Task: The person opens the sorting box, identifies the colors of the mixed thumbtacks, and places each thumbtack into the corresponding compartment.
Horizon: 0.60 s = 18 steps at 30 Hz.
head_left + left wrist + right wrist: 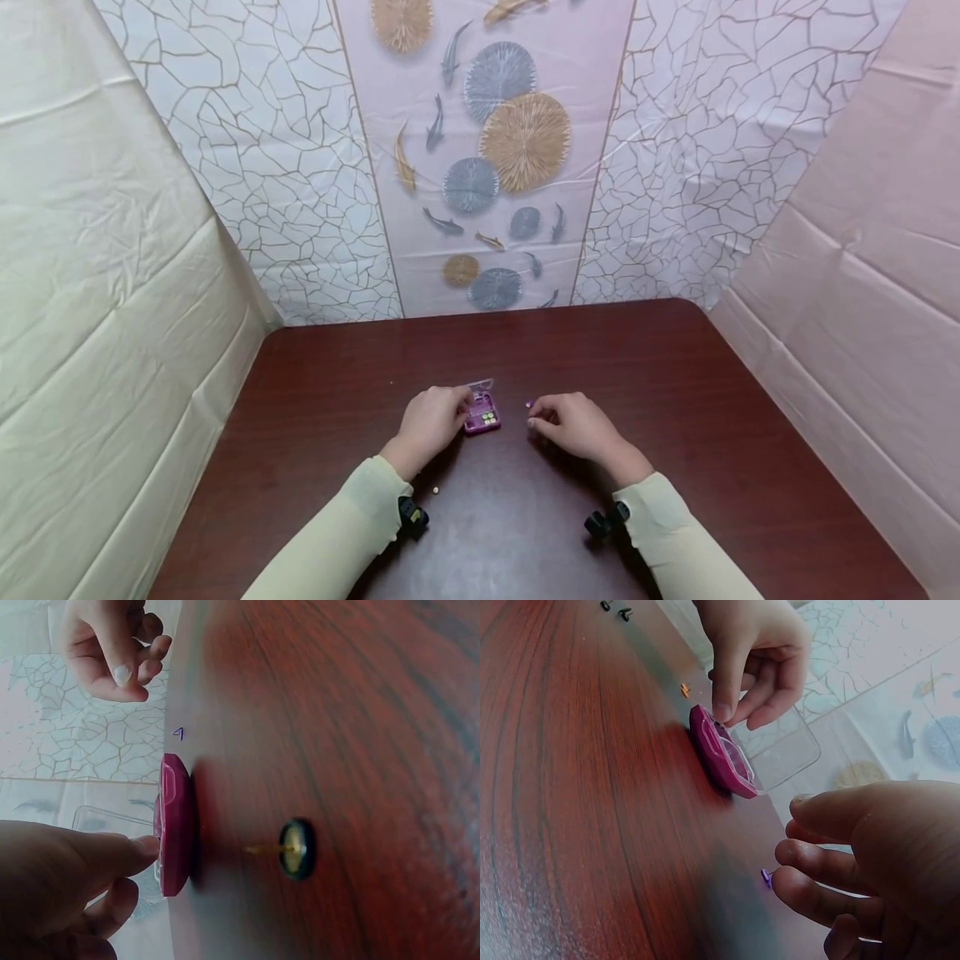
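A small magenta case (471,428) lies on the table with its clear lid (789,756) raised. Green and yellow round-headed pieces (489,417) sit inside it. My left hand (431,419) reaches over the case's left side, thumb and fingertips at its rim; whether they pinch a small piece is hidden. To the right of the case, my right hand (576,423) hovers with loosely curled fingers and nothing visible between them. A purple pin (766,878) lies just beyond its fingertips. Nearer the left wrist stands a pin with a gold, black-rimmed round head (298,849).
An orange pin (685,690) and two dark pins (625,613) lie on the table past the left hand. The brown table (510,533) is bordered by a patterned cloth (300,200) behind and plain cloths at both sides.
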Available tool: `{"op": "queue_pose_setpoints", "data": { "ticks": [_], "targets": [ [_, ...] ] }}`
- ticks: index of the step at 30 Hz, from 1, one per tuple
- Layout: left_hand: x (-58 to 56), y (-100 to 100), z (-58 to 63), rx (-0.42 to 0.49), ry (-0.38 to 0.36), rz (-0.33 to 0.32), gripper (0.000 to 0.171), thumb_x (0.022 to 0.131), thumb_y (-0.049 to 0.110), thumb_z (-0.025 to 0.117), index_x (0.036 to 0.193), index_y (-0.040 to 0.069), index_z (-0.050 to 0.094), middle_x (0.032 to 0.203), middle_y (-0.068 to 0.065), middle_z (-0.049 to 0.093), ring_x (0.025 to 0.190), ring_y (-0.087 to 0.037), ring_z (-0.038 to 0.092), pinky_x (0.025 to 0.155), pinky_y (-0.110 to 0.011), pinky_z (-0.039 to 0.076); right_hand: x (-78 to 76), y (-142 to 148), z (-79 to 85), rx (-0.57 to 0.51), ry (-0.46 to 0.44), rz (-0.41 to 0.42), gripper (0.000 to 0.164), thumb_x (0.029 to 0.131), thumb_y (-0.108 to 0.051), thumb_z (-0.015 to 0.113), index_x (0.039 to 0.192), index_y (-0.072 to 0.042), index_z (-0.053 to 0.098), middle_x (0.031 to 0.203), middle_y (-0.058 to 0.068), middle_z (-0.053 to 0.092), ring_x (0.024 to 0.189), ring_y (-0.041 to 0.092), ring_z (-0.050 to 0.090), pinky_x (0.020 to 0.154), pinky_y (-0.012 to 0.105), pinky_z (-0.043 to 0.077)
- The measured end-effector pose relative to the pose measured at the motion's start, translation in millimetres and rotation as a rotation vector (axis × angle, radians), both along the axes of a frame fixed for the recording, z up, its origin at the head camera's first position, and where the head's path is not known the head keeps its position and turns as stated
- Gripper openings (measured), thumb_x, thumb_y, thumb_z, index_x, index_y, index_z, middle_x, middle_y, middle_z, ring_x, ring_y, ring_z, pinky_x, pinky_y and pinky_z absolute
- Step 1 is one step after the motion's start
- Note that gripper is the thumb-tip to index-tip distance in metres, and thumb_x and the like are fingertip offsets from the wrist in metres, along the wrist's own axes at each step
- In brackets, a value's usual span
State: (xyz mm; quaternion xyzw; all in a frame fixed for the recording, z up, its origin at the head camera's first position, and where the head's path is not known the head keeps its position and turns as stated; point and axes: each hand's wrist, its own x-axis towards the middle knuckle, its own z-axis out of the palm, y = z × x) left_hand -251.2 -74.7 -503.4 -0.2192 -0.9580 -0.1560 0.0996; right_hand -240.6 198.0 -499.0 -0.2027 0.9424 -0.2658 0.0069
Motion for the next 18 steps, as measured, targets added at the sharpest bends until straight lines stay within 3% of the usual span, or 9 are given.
{"op": "queue_pose_setpoints", "data": {
  "ticks": [18],
  "targets": [
    [-3.3,-6.7,-5.7,0.03,-0.005,-0.001,0.013,0.086,0.019,0.071,0.097,0.024,0.075,0.086,0.01,0.074,0.071,-0.007,0.061,0.061,-0.035,0.057,-2.9,-2.9,-1.5,-0.011,-0.009,0.021,0.008,0.089,-0.032,0.071,0.092,-0.026,0.073,0.075,-0.017,0.066,0.062,0.001,0.057,0.062,0.033,0.053]
  ]
}}
